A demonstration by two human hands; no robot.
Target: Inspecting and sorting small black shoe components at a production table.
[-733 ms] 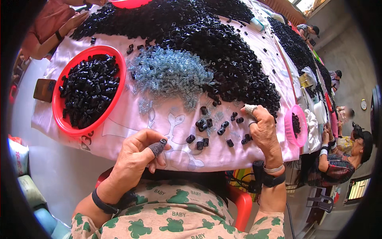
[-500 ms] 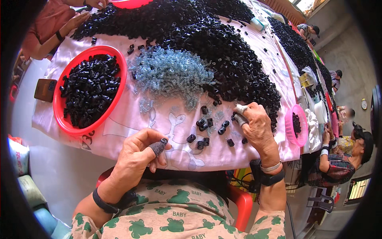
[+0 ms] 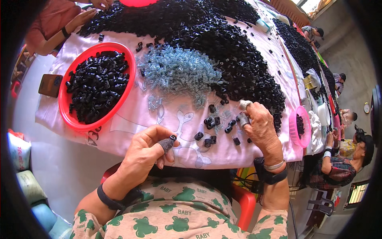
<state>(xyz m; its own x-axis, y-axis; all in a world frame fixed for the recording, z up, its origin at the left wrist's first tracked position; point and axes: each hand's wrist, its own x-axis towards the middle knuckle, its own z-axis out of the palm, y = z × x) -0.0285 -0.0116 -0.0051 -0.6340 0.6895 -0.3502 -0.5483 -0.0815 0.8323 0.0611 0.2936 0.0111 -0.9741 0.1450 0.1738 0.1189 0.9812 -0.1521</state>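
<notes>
My left hand [image 3: 148, 144] pinches a small black hollow plastic piece [image 3: 173, 138] upright between thumb and forefinger, over the table's near edge. Grey cloth wraps that thumb. My right hand [image 3: 260, 124], with light finger covers, is closed low over the cloth beside several loose black plastic pieces [image 3: 214, 121]. Whatever its fingertips hold, I cannot make out. Beyond the loose pieces lies a heap of small pale blue metal springs [image 3: 179, 71]. A large pile of black plastic pieces [image 3: 234, 63] spreads behind and to the right of it.
A red basin [image 3: 133, 75] full of black pieces stands at left, by a brown box [image 3: 50, 85]. At right is a pink basket [image 3: 292, 127]. A co-worker's hand [image 3: 85, 16] is at the far left; other people sit along the right. Pale pink cloth [image 3: 131, 139] covers the table.
The whole view has shifted slightly, moving the table and hands a little to the right in the picture. Both hands keep nearly the same pose.
</notes>
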